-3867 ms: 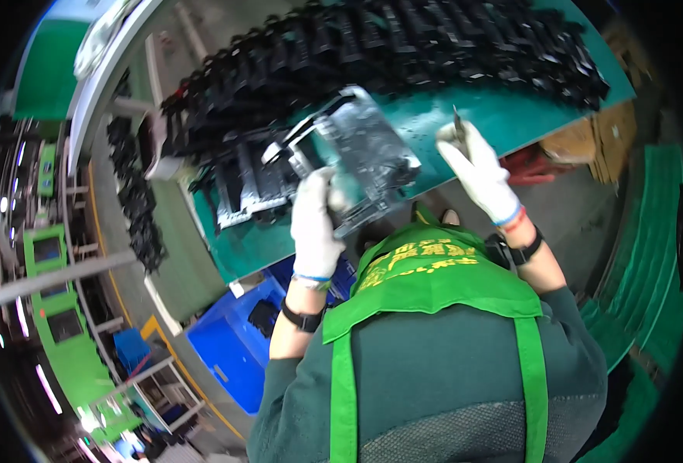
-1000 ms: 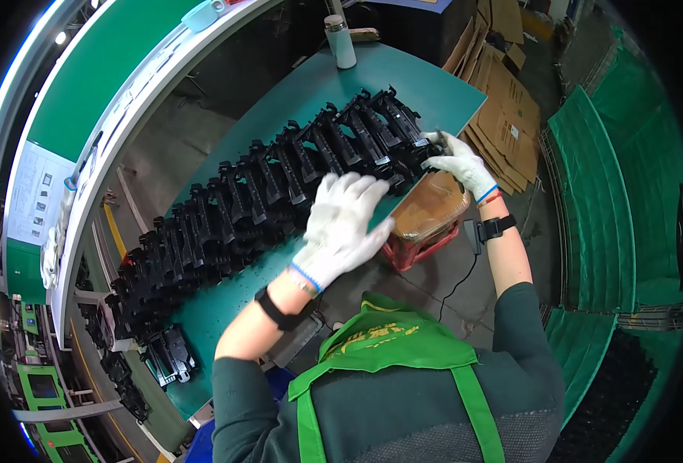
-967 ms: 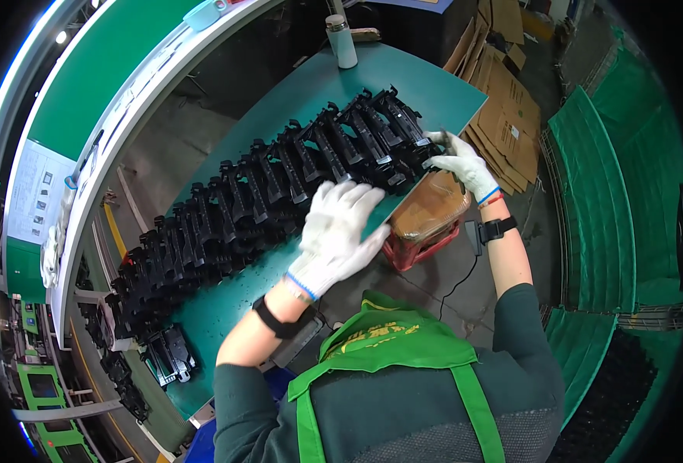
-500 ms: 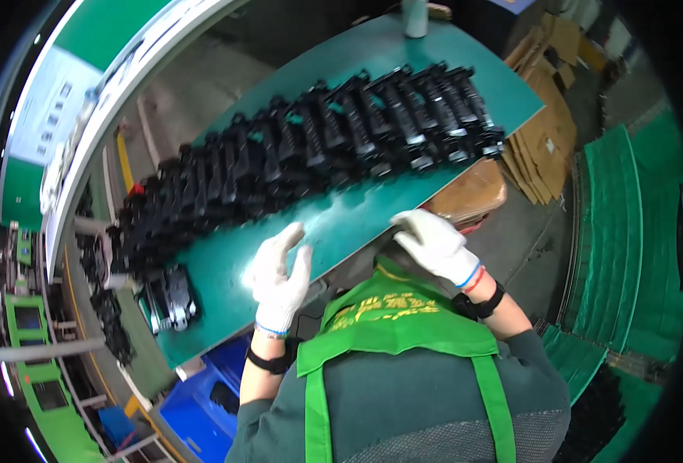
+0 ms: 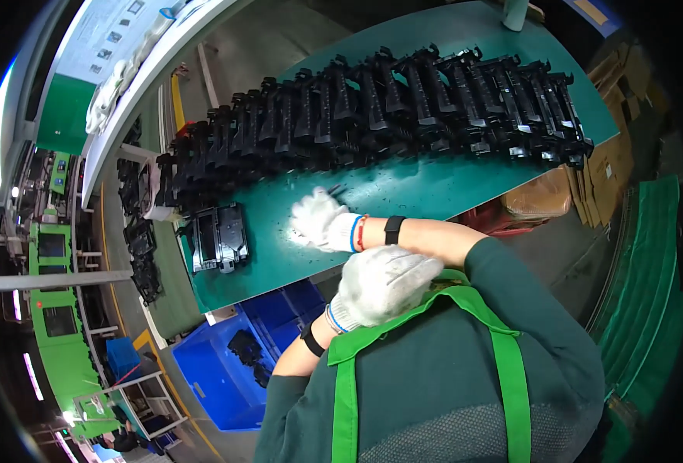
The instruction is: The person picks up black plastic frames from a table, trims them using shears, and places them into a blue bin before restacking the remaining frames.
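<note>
My right hand [image 5: 320,221], in a white knit glove, reaches leftward across my body over the green tabletop [image 5: 403,189]. Its fingers look spread low at the surface, slightly blurred. Beside its far edge shows a thin dark piece [image 5: 337,189]; whether the hand touches it is unclear. Small dark specks lie around the fingers. Close to my chest is my gloved left hand [image 5: 386,285], under the right forearm, with its back upward and its fingertips turned out of sight. A single black plastic frame part [image 5: 219,238] lies flat near the table's left end.
A long row of black plastic parts [image 5: 372,104] leans along the table's far side. Blue bins [image 5: 210,378] stand below the near edge at left. Cardboard [image 5: 615,166] is stacked beyond the right corner. A white bottle [image 5: 515,14] stands at the far end.
My right hand has swung left across my body onto the tabletop. The left hand has drawn back from over the table to my chest. The view has shifted leftward.
</note>
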The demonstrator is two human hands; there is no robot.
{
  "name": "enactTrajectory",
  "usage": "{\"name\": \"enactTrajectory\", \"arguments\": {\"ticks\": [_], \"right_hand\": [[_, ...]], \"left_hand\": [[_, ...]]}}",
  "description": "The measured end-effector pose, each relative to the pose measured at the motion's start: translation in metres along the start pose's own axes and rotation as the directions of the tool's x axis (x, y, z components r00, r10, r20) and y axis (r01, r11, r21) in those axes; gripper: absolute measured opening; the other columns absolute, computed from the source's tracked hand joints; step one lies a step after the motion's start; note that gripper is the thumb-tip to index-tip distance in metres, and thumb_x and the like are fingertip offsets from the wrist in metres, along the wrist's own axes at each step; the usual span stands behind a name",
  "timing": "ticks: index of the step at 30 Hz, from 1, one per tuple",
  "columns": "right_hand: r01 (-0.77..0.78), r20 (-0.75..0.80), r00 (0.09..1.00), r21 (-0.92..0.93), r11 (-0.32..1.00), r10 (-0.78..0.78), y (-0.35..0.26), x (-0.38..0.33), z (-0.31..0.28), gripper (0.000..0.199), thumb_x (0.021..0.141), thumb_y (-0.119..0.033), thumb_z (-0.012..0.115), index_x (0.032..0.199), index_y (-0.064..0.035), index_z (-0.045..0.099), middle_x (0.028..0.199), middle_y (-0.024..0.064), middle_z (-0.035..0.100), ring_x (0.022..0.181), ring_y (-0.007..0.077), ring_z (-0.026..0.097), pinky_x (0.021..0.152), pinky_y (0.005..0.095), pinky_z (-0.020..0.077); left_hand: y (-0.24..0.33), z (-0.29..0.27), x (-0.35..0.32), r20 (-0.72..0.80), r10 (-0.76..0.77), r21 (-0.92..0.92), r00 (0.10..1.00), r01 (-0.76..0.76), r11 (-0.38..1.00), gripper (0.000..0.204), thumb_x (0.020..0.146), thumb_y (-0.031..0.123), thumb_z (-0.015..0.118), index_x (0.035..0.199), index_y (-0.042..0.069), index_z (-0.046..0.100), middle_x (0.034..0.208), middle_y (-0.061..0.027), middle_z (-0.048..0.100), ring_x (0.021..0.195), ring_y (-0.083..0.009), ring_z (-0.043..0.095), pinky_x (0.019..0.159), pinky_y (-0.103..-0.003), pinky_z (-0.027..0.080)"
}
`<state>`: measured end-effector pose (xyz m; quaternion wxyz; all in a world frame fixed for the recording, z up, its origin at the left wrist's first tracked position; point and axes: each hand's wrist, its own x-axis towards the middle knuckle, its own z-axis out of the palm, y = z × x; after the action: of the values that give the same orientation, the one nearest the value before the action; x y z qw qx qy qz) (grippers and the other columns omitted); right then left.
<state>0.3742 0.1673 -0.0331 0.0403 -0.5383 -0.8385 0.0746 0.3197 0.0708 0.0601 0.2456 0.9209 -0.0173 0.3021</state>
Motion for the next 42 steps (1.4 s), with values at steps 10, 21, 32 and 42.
{"name": "enactTrajectory", "arguments": {"ticks": [10,21,32,42], "right_hand": [[0.001,-0.577,0.803,0.251,0.968,0.149,0.057,-0.163,-0.063,0.018,0.086,-0.029,0.072,0.094,-0.0129,0.071,0.090,0.0093,0.068,0.083,0.0284,0.069,0.069,0.0418,0.0570],[-0.837,-0.444,0.018,0.483,0.256,0.896,0.242,-0.413,-0.158,0.060,0.088,-0.057,0.070,0.119,-0.0055,0.072,0.124,0.0138,0.071,0.109,0.0293,0.069,0.095,0.0387,0.0534],[-0.926,0.088,0.165,0.357,0.124,0.982,0.318,-0.383,-0.142,0.102,0.073,-0.085,0.065,0.124,0.0031,0.069,0.118,0.0199,0.073,0.109,0.0320,0.070,0.095,0.0395,0.0530],[-0.909,0.063,0.243,0.364,0.205,0.968,0.333,-0.375,-0.136,0.092,0.073,-0.080,0.068,0.111,0.0041,0.076,0.107,0.0194,0.076,0.101,0.0336,0.072,0.093,0.0391,0.0524]], "left_hand": [[-0.024,-0.029,-0.005,-0.171,-0.297,-0.112,0.939,0.281,0.953,0.043,0.083,0.004,0.071,0.126,0.003,0.069,0.104,-0.0135,0.073,0.096,-0.0298,0.072,0.089,-0.040,0.057],[-0.063,0.087,0.197,0.249,-0.300,0.172,0.921,0.263,0.949,0.098,0.084,0.050,0.070,0.155,-0.005,0.031,0.154,-0.0284,0.043,0.144,-0.0418,0.040,0.119,-0.049,0.036],[-0.110,0.112,0.226,-0.010,-0.538,0.588,0.843,0.440,0.678,0.095,0.081,0.065,0.069,0.142,-0.007,0.053,0.154,-0.0289,0.042,0.142,-0.0447,0.037,0.121,-0.053,0.027],[-0.099,0.117,0.241,0.070,-0.644,0.637,0.761,0.463,0.616,0.087,0.085,0.074,0.059,0.129,-0.001,0.069,0.161,-0.0332,0.031,0.152,-0.0526,0.020,0.122,-0.062,0.018]]}}
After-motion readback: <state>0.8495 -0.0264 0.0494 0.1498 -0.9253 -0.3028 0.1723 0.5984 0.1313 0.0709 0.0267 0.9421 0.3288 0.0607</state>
